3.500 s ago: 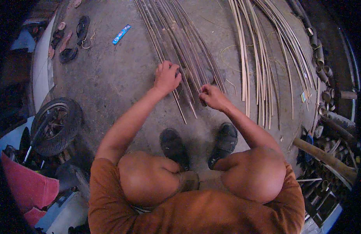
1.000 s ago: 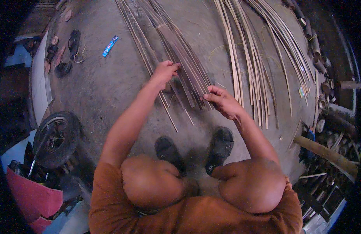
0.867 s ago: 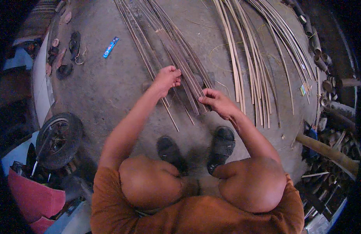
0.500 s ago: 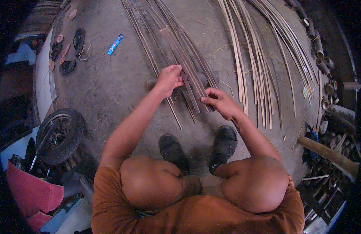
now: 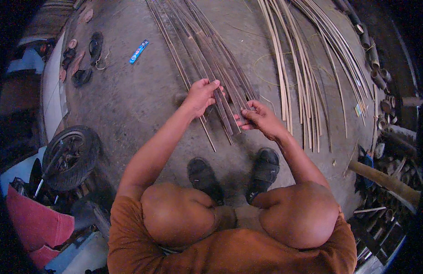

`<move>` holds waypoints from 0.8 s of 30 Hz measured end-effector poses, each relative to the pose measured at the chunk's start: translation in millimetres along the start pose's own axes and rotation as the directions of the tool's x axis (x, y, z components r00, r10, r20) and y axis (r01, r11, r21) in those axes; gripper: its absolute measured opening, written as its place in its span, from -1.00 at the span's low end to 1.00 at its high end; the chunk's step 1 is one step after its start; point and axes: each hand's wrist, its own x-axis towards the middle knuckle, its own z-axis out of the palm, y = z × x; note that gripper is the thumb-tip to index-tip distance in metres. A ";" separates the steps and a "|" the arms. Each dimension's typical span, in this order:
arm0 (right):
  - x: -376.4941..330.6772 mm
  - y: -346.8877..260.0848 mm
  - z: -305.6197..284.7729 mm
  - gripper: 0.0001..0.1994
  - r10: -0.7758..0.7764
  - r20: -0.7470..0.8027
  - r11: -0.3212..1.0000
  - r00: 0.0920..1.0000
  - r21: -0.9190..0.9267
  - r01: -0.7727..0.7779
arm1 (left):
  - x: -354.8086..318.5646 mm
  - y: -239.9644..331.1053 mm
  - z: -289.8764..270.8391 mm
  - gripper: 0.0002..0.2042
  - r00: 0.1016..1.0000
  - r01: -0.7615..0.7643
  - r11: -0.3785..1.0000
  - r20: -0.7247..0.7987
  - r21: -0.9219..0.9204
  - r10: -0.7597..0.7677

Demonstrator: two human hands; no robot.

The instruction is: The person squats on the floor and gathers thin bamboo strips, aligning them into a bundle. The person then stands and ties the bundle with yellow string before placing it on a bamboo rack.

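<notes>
Long, thin dark bamboo strips (image 5: pixel 203 57) run from the far edge down to my hands, their near ends above the floor by my feet. My left hand (image 5: pixel 203 98) is closed on some of these strips, its thumb lying over them and its fingers beneath. A little nearer and to the right, my right hand (image 5: pixel 262 119) pinches the strips at the right side of the bunch near their ends. Between the two hands several strip ends fan slightly apart. Under them lies a dark crosspiece, mostly hidden.
Paler bamboo strips (image 5: pixel 284 68) lie in long rows at the right. A wheel with a tyre (image 5: pixel 71 157) rests at the left, with sandals (image 5: pixel 96 45) and a blue packet (image 5: pixel 139 51) beyond. Bamboo poles (image 5: pixel 385 185) crowd the right edge. My shoes (image 5: pixel 205 178) are close below.
My left hand has shifted slightly right, its thumb now across the strips. My right hand has moved a little right, fingers further under the bunch. The strip ends between them have shifted.
</notes>
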 end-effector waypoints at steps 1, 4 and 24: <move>-0.7 -1.8 -1.7 -0.85 0.044 0.004 0.998 0.999 0.036 -0.044 | 0.1 -0.4 -2.4 -0.78 1.000 0.011 1.000 0.014 -0.009 -0.011; -1.2 -0.6 0.4 -0.87 0.050 0.002 0.999 0.999 -0.017 -0.050 | -0.8 0.5 -4.3 -0.76 0.998 0.022 0.999 0.065 -0.046 -0.019; -4.7 7.6 -11.7 -0.77 -0.117 -0.047 0.972 0.992 -0.212 0.104 | 3.8 -9.4 -18.3 -0.78 0.996 0.062 0.990 0.067 -0.125 -0.054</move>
